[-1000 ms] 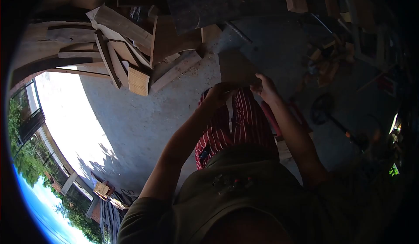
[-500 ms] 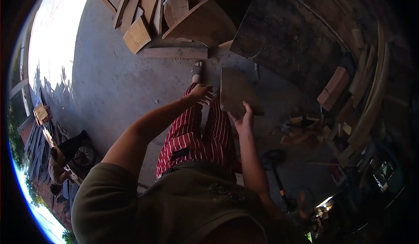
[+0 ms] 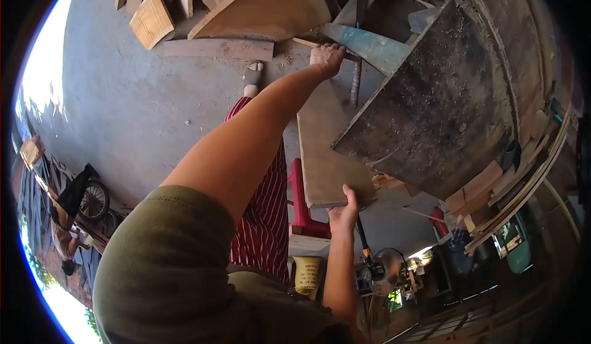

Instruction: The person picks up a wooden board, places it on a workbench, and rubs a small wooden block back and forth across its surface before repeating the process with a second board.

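A broad, flat wooden board stretches away from me, tilted, in the middle of the view. My left hand reaches across to its far end, fingers curled over that edge and partly hidden from me. At the near end, my right hand grips the board, with the thumb on the upper face and the fingers underneath. Just right of the board stands a large dark, scuffed panel.
Cut wooden pieces lean at the front, with a plank on the floor before them. A red plastic stool, a yellow container and a fan are nearby. Another person is far left.
My left hand has moved forward and right, from open beside the board to curled over its far end. The view has turned right. My right hand still holds the near end.
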`<state>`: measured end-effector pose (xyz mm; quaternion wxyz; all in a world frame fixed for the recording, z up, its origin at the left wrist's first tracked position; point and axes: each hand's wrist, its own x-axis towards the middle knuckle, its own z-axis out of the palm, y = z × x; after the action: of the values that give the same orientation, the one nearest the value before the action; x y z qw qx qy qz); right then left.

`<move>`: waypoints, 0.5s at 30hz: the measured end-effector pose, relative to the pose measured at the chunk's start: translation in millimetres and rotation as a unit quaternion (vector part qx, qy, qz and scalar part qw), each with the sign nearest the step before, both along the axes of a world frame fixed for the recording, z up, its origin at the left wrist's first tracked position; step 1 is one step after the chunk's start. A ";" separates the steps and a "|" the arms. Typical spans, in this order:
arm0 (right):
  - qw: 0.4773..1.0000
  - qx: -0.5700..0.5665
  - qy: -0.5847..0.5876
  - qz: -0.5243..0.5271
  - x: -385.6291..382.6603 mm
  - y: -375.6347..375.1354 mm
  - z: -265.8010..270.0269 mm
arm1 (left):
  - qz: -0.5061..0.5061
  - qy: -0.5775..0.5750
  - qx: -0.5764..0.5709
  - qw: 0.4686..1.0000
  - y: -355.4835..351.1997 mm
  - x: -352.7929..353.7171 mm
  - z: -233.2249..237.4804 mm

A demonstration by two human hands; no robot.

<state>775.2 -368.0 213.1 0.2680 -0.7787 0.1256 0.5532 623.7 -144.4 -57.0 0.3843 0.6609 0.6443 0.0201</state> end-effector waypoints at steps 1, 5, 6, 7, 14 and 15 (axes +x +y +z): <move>1.000 0.002 0.015 -0.020 -0.3 -1.0 0.8 | -0.051 0.023 -0.030 0.998 3.7 1.7 -2.6; 0.998 0.003 0.044 -0.052 -6.8 0.3 3.8 | -0.212 0.072 -0.004 0.975 -15.5 1.8 -34.1; 0.998 0.002 0.039 -0.058 -10.5 -2.2 7.3 | -0.201 0.051 -0.007 0.978 -21.4 1.7 -39.5; 0.998 -0.011 0.033 -0.054 -14.2 -0.7 7.4 | -0.211 0.025 0.050 0.976 -31.5 -8.9 -40.4; 0.996 0.012 0.081 -0.047 -22.9 -8.4 -6.4 | -0.281 0.010 0.013 0.960 -86.7 -136.8 30.2; 0.995 0.025 0.094 -0.034 -26.2 -3.6 -6.9 | -0.250 -0.002 -0.006 0.968 -93.9 -152.8 61.3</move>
<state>749.0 -371.6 206.2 0.2934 -0.7117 0.1624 0.6173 470.9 -238.3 4.3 0.3824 0.7987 0.4579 -0.0786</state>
